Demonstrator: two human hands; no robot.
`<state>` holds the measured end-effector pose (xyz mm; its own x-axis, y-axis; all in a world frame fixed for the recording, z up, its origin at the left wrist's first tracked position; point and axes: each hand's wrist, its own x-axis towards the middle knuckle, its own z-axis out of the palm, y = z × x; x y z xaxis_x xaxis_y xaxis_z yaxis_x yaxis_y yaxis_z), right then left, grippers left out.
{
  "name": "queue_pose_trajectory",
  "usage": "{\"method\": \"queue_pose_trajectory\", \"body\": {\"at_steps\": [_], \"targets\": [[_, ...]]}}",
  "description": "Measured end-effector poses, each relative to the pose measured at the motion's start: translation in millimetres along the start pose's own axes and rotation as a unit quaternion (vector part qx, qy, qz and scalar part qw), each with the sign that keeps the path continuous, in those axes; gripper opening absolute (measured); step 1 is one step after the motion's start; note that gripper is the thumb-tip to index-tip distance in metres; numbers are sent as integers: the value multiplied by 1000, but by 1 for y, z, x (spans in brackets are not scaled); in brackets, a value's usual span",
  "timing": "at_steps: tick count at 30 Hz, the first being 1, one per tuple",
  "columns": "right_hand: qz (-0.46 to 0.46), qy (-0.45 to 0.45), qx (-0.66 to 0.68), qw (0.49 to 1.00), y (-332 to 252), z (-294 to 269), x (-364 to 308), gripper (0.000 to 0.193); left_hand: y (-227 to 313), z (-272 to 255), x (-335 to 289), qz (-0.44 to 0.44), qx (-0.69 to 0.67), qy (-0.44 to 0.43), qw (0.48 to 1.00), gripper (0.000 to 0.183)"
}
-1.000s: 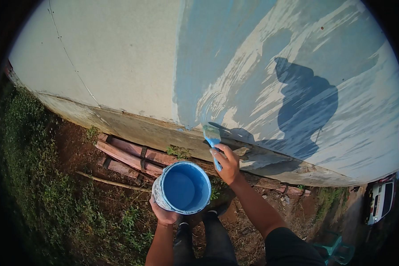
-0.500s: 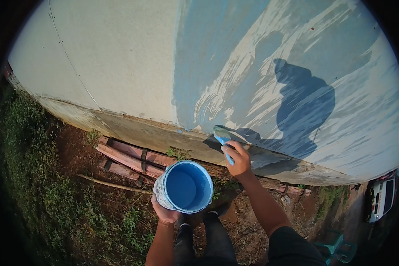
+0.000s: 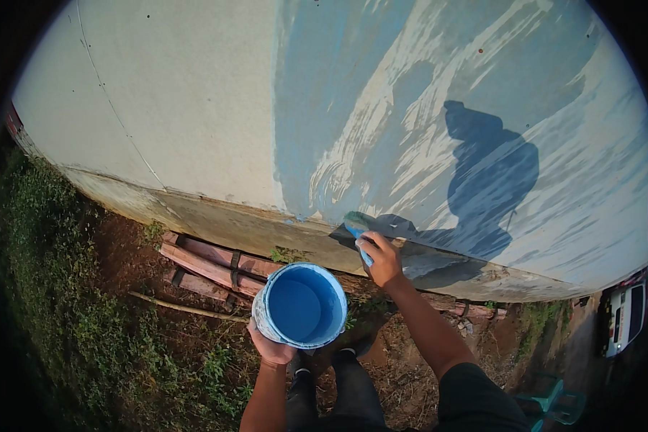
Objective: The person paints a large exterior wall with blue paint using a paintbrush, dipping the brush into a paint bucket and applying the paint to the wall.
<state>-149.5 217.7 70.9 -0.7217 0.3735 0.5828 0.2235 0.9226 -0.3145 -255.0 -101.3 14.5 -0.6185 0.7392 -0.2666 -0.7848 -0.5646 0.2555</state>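
Observation:
My left hand [image 3: 270, 348] grips the side and underside of a round bucket [image 3: 266, 317], white outside with paint smears. Blue paint [image 3: 295, 308] lies inside it. A paintbrush with a blue handle [image 3: 365, 252] is held in my right hand [image 3: 383, 261], fingers closed round the handle. Its bristles [image 3: 354, 220] are at the lower edge of the pale wall [image 3: 187, 108], beside the brush's own shadow. Blue-grey streaks of paint [image 3: 317, 93] cover the wall's middle and right, with bare pale patches between them.
Reddish beams [image 3: 205, 263] lie on the soil along the wall's foot, near a thin stick [image 3: 183, 307]. Green plants [image 3: 57, 288] grow at the left. At the lower right stand a green plastic chair [image 3: 554, 399] and a white vehicle [image 3: 626, 320]. My shadow [image 3: 493, 173] falls on the wall.
My right hand and the paintbrush have shifted slightly down and left along the wall's lower edge. The bucket stays in my left hand, almost unmoved. The view has turned a little.

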Motion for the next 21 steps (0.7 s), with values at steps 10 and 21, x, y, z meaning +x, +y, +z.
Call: {"method": "queue_pose_trajectory", "body": {"at_steps": [10, 21], "targets": [[-87, 96, 42, 991, -77, -3, 49, 36, 13, -15, -15, 7, -7, 23, 1000, 85], [-10, 39, 131, 991, -72, 1, 123, 20, 38, -10, -26, 24, -16, 24, 999, 85]]}}
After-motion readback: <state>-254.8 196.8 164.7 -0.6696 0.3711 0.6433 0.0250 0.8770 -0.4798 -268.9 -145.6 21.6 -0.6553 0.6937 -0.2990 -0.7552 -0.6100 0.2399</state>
